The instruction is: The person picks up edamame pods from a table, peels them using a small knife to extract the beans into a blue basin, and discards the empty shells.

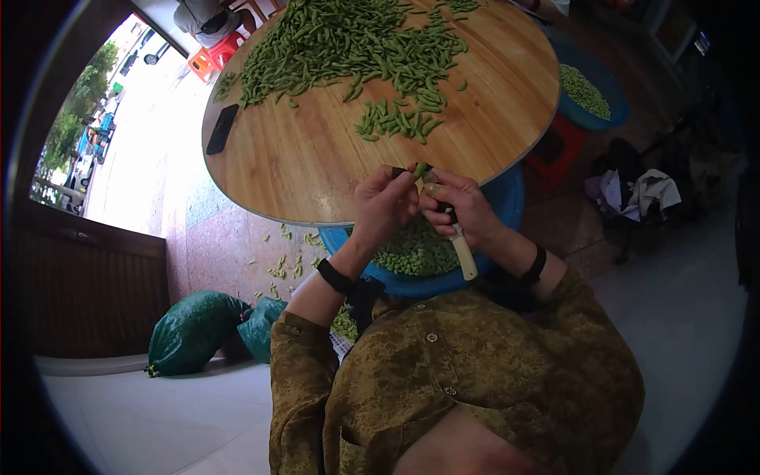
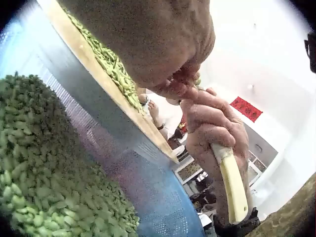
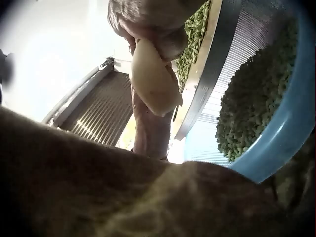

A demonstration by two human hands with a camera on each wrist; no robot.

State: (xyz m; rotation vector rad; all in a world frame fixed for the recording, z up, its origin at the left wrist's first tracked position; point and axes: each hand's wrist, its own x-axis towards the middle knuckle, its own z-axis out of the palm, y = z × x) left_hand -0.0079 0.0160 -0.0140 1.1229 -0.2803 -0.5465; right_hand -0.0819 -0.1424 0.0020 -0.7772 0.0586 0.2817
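Green beans [image 1: 416, 252] lie heaped in a blue basin [image 1: 508, 207].

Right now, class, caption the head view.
Beside piled green pods, left hand and right hand meet at a single pod, the right gripping a pale handle.

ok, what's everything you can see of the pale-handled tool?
The tool has a cream, smooth handle, probably plastic, slightly curved, with a small dark mark or hole near its free end. The right hand curls its fingers round the handle's upper part. The rest juts out below the fist, slanted toward the wearer, over the blue basket as the head camera sees it. The working end is hidden by fingers, so I can't confirm a blade.
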